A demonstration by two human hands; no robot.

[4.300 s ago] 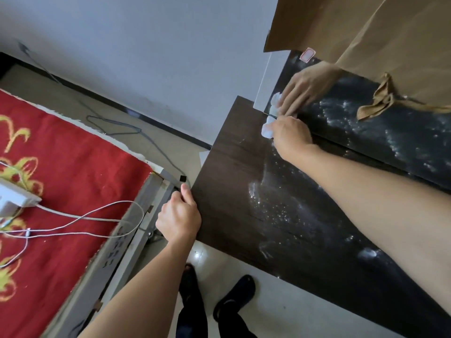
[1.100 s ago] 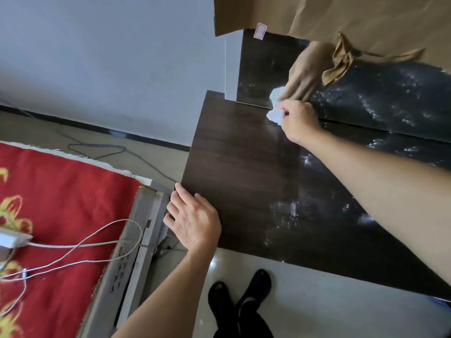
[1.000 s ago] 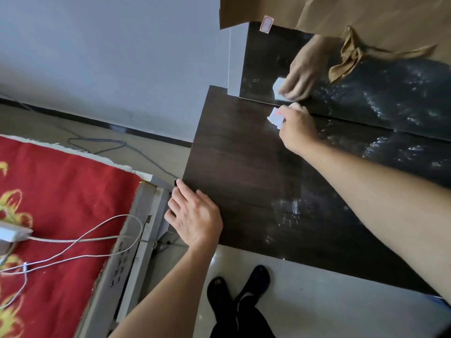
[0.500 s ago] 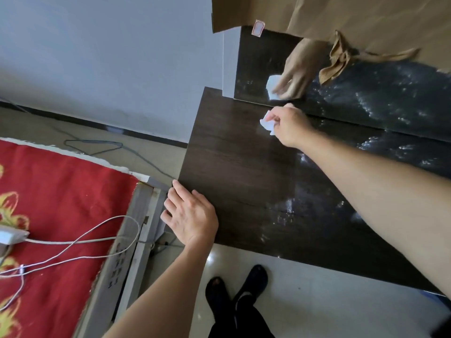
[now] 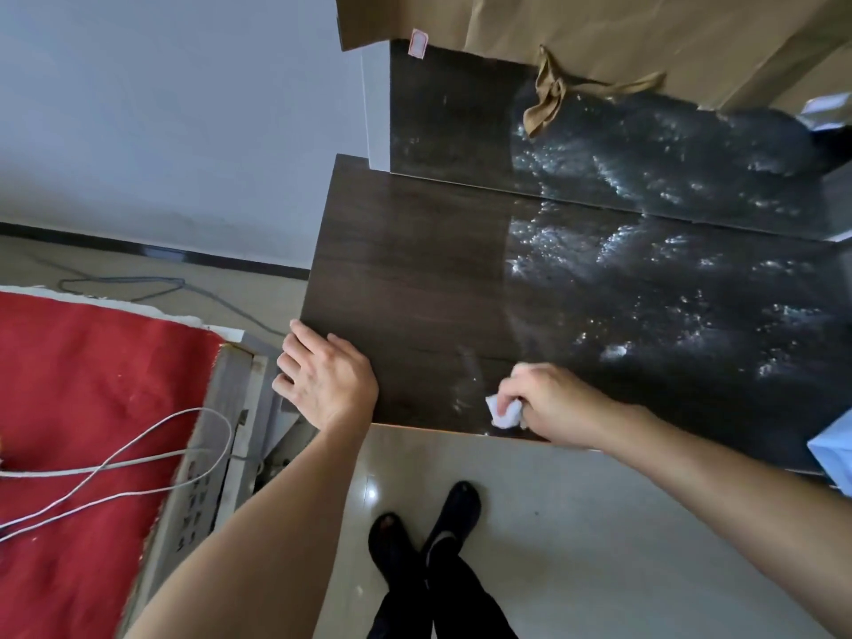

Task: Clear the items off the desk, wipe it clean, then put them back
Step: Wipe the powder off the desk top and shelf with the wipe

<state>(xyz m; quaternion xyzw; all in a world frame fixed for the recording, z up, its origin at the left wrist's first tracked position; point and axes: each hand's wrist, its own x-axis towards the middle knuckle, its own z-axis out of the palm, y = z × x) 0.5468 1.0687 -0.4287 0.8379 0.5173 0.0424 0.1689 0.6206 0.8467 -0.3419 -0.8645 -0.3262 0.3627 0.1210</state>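
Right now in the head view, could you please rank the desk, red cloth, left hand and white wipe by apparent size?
desk
red cloth, cropped
left hand
white wipe, partly inside the right hand

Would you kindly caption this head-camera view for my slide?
Right hand holds a white tissue against the near edge of the dark desk; left hand rests flat on its corner.

A room in a home, likely a bedroom: a bed [image 5: 221, 454] with a red blanket [image 5: 92, 408] and white cables [image 5: 205, 410] stands just beside a dark wood desk [image 5: 415, 292] against a plain grey wall [image 5: 161, 108], over a glossy tiled floor [image 5: 530, 500], and the person wears black slippers [image 5: 456, 509]
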